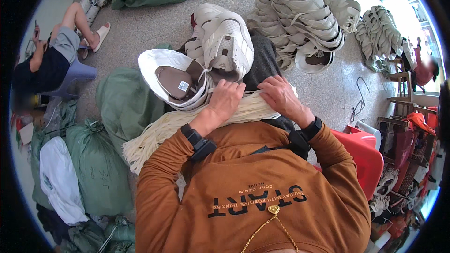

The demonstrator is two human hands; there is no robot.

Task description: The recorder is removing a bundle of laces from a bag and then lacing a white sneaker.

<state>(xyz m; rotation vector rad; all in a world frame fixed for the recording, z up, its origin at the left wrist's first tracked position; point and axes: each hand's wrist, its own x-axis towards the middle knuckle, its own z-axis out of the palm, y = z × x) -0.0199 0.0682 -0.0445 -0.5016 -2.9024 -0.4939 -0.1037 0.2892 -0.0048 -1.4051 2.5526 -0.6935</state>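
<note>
Cream-white shoelaces [187,124] lie in a thick bundle across the person's lap, and one end hangs down on the person's left. In the head view, both hands rest on this bundle, close side by side. The left hand [226,100] is curled with its fingers closed on the laces. The right hand [280,94] lies on the laces too, its fingers bent down onto them.

Just past the hands, a white shoe [225,42] rests on the person's knee. Beside it, an open white shoe [174,80] shows its brown inside. Green sacks [101,168] sit on the floor to the left. A big pile of pale shoe parts [304,14] lies farther away. Another person [51,61] sits on a blue stool [77,72] at far left. A red stool [363,152] stands at the right.
</note>
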